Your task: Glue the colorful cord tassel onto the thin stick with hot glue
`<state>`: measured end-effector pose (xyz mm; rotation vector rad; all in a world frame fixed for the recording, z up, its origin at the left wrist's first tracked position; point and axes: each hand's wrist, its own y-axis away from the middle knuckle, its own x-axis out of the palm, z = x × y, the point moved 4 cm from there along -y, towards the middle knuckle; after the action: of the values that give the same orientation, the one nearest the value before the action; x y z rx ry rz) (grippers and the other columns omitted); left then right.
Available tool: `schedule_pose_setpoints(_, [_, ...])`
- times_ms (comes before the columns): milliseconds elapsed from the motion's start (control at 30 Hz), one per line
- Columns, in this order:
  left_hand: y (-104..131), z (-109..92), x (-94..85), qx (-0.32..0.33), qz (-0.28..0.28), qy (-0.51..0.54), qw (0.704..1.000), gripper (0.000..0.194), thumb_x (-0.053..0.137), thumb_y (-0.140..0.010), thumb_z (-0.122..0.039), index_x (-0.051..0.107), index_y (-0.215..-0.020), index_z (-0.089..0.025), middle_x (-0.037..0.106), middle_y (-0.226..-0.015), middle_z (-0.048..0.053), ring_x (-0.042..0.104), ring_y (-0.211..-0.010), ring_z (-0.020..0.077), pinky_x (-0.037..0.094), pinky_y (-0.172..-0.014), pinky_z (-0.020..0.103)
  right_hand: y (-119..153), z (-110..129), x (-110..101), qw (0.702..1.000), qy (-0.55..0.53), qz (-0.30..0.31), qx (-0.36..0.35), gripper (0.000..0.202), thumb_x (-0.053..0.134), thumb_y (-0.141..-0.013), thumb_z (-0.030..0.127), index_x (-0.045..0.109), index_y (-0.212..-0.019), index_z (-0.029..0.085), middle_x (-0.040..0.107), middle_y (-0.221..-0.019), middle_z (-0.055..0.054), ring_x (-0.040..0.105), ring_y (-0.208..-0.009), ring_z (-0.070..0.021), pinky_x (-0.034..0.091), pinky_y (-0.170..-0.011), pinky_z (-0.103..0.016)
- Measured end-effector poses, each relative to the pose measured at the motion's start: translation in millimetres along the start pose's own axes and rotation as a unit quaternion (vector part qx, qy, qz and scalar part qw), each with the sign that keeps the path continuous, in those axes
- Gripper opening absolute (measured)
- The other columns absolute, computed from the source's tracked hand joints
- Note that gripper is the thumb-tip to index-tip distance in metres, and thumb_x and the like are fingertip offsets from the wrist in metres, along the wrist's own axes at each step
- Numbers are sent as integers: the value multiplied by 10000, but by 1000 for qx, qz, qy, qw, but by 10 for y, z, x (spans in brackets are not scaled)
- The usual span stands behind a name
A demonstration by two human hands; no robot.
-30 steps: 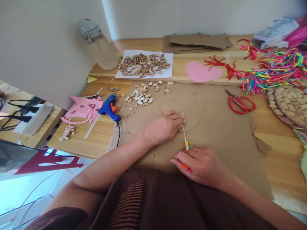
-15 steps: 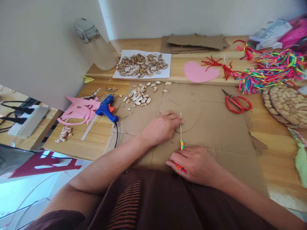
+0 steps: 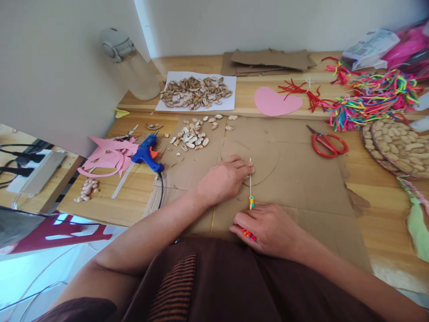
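A tassel of bright coloured yarn (image 3: 248, 234) is wrapped in the fingers of my right hand (image 3: 268, 229), low over the cardboard sheet (image 3: 301, 179). Its yellow-green head sticks out above the knuckles, and most of its strands are hidden in the palm. From that head a thin white string (image 3: 250, 185) runs straight away from me. My left hand (image 3: 226, 180) is closed at the string's far end, fingertips against it and resting on the cardboard. Faint curved lines mark the cardboard beside those fingertips.
Left of my hands lie a blue glue gun (image 3: 147, 153), pink paper scraps (image 3: 107, 154) and loose peanut shells (image 3: 191, 134). Red-handled scissors (image 3: 330, 144), a yarn bundle (image 3: 372, 98) and a shell-covered piece (image 3: 398, 147) lie right. Behind are a shell-covered white sheet (image 3: 229, 105) and a pink heart (image 3: 276, 103).
The whole view has shifted slightly, so things sit a little further left. Both hands keep their places on the string and tassel.
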<state>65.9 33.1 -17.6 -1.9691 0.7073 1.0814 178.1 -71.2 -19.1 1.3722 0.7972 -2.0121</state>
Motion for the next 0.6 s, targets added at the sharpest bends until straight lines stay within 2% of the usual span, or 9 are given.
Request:
schedule_pose_setpoints(333, [-19,-26,-13,-21,8,15,1000,220,604,-969,-261,679,-1145,-154,705,-1241,77,610,-1210,216,498,-1102,406,-12,-4,11,1000,6,20,2,260,489,-1001,336,558,-790,203,642,-629,3,565,-554,-144,228,-561,-330])
schedule_pose_setpoints(600, [0,-31,-5,-19,7,26,999,334,653,-937,-364,658,-1175,-130,692,-1250,102,589,-1234,232,482,-1108,404,-20,0,-2,999,7,33,5,251,498,-1000,341,568,-798,210,651,-642,-1,576,-569,-153,227,-568,-337])
